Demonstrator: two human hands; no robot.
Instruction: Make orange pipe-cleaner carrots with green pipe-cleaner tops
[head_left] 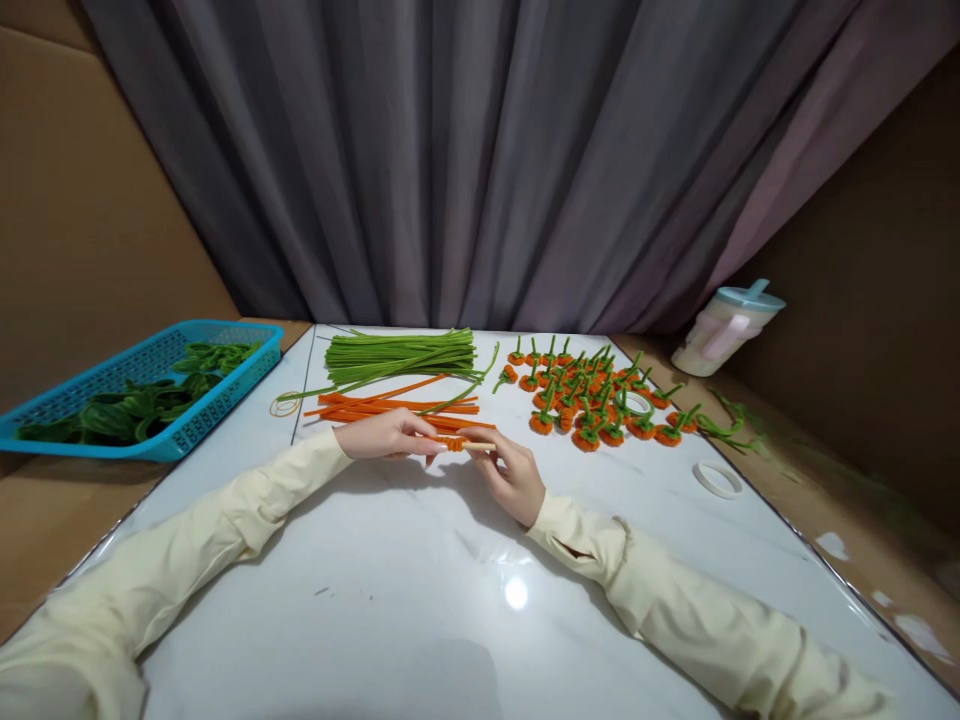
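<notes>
Above the white table, an orange pipe cleaner is coiled round a thin pale stick. My left hand pinches the coil's left end between thumb and fingers. From the other side my right hand has its fingers closed round the bare part of the stick; whether it also grips the strand's loose end I cannot tell. Just behind my hands lie loose orange pipe cleaners, and beyond them a thick bundle of green pipe cleaners.
Many small orange pumpkin shapes with green stems stand at the back right. A tape roll lies near the right edge. On the left is a blue basket with green pieces. A lidded cup stands back right.
</notes>
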